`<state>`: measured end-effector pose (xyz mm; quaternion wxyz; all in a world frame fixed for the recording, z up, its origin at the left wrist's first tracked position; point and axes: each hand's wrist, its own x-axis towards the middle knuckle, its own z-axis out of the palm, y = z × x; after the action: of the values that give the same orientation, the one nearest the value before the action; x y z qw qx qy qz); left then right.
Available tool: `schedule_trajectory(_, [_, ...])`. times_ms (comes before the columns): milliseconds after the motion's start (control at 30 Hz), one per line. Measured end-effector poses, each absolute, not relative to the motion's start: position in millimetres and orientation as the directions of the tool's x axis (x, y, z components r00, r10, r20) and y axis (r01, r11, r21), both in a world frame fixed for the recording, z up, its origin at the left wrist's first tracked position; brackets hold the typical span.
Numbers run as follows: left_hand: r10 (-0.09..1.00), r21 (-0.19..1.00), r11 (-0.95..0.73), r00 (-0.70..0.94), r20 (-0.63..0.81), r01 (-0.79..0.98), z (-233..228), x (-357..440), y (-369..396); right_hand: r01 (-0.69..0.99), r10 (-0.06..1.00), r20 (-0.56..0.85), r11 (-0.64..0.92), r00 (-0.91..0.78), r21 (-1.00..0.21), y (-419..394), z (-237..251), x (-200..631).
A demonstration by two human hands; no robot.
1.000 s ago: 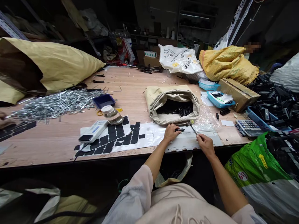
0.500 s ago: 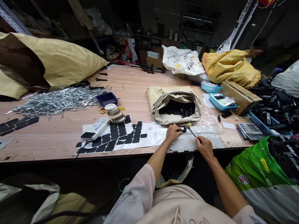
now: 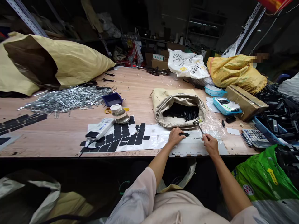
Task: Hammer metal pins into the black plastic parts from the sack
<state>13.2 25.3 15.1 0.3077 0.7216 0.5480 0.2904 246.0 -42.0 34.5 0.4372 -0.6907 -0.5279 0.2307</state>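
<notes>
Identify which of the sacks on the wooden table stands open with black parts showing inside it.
It is the small beige sack with its rolled-down rim, just beyond the hands. The large tan sack, white printed bag and yellow sack show no such contents.

The small black part point(image 3: 185, 134) pinched by the left hand point(image 3: 175, 137) is too small for its form to be told, and most of it is covered by the fingers. The handle of the small hammer point(image 3: 200, 124) is hidden inside the right hand point(image 3: 210, 145). Behind the hands, the black pieces in the open paper sack point(image 3: 178, 107) are lost in shadow and cannot be counted. Left of the sack, the big yellow bag point(image 3: 58, 63) and the black pad strips point(image 3: 21, 122) are cut off by the picture's left edge. Right of the sack, the green bag point(image 3: 263, 177) is cut off by the right edge.
</notes>
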Motion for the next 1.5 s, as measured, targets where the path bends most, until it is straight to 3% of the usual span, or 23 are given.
schedule_trajectory(100, [0.971, 0.768, -0.209, 0.223, 0.088, 0.606, 13.9, 12.7, 24.4, 0.228, 0.868, -0.015, -0.147, 0.497, -0.962, -24.7, 30.3, 261.9])
schedule_trajectory(200, [0.970, 0.771, -0.218, 0.221, 0.103, 0.598, 9.9, 13.0, 25.8, 0.063, 0.816, -0.123, -0.191, 0.565, -0.979, -12.6, 21.0, 269.6])
schedule_trajectory(400, [0.953, 0.780, -0.290, 0.245, 0.180, 0.555, 16.3, 9.9, 20.4, 0.095, 0.841, -0.136, -0.216, 0.524, -0.972, -5.1, 13.5, 269.7])
schedule_trajectory(600, [0.811, 0.666, -0.585, 0.319, 0.491, 0.463, 22.1, -10.8, -63.2, 0.038, 0.838, -0.147, -0.196, 0.525, -0.980, -3.3, 11.3, 273.5])
schedule_trajectory(800, [0.825, 0.536, -0.565, 0.421, 0.376, 0.628, 10.4, -17.9, -132.3, 0.031, 0.833, -0.173, -0.223, 0.525, -0.974, -6.8, 15.2, 270.4])
schedule_trajectory(967, [0.828, 0.516, -0.545, 0.330, 0.453, 0.661, 40.1, -4.8, -54.2, 0.099, 0.836, -0.153, -0.239, 0.527, -0.966, -10.3, 19.7, 265.8])
schedule_trajectory(1067, [0.905, 0.531, -0.329, 0.101, 0.413, 0.781, 57.5, -0.7, 28.3, 0.126, 0.830, -0.153, -0.258, 0.537, -0.958, -11.0, 20.1, 264.1])
schedule_trajectory(1133, [0.935, 0.490, -0.221, 0.040, 0.352, 0.843, 61.1, -1.8, 76.7, 0.114, 0.834, -0.152, -0.248, 0.530, -0.962, -10.8, 19.9, 263.7])
schedule_trajectory(1333, [0.980, 0.367, -0.155, 0.096, 0.174, 0.917, 41.0, -8.9, 144.6, 0.105, 0.832, -0.171, -0.263, 0.528, -0.959, -9.6, 23.6, 262.1])
schedule_trajectory(1500, [0.987, 0.393, -0.133, 0.084, 0.139, 0.910, 29.4, -11.1, 154.3, 0.110, 0.821, -0.182, -0.284, 0.542, -0.952, -8.2, 27.0, 260.2])
